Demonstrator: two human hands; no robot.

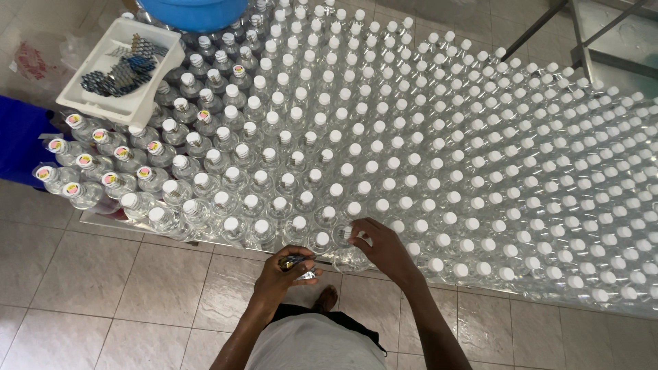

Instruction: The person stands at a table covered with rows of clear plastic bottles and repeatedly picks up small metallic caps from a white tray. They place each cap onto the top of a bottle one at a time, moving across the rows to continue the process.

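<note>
At the far left a blue object (20,140) stands on the tiled floor (89,274), whose beige tiles run under and in front of the work surface. Above it a white tray (147,89) rests on top of bottles and holds a heap of small dark, shiny sleeves (123,72). Just below the tray, a group of bottles with coloured seals (86,161) on their caps stands at the table's left corner. A blue tub (195,12) shows at the top edge.

The table itself is almost wholly hidden; only its metal edge (123,225) shows under the front row. It is packed with clear plastic bottles with white caps (425,137), upright and touching in rows that reach the right edge of the view.

Near the front edge, the left hand (284,268) is curled with narrow fingers around a small bunch of shiny sleeves (298,264), probably the same kind as in the tray. Just to its right, the right hand (384,247) reaches over the front row, fingertips pinched on the cap of one front-row bottle (346,236).

At the upper right, metal frame legs (582,41) stand on the floor beyond the table.
</note>
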